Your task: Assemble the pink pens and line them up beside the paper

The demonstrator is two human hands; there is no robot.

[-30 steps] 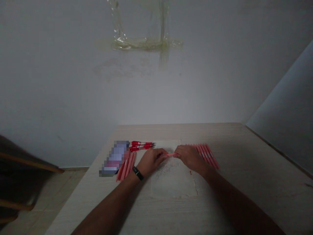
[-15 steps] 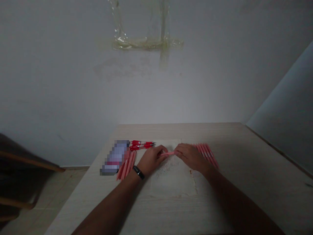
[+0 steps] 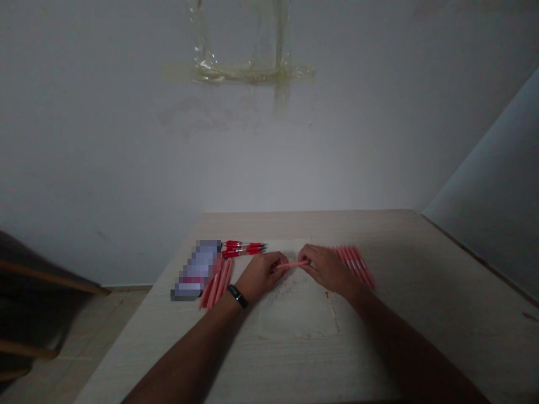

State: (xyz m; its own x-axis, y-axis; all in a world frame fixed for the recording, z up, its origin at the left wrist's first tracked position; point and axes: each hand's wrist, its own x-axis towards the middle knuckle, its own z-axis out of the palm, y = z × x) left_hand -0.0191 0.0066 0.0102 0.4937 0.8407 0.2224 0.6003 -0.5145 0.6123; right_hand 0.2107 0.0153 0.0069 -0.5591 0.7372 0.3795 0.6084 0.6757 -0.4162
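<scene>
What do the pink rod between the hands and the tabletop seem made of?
The pink rod looks like smooth plastic, given its even colour and sheen. The tabletop looks like pale wood or wood-effect laminate, with faint grain streaks; unclear which.

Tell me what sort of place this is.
Likely a plain room used for small desk work: a pale wooden table against a bare, tape-marked wall, with rows of pink pens and red pens laid out on it.
</scene>
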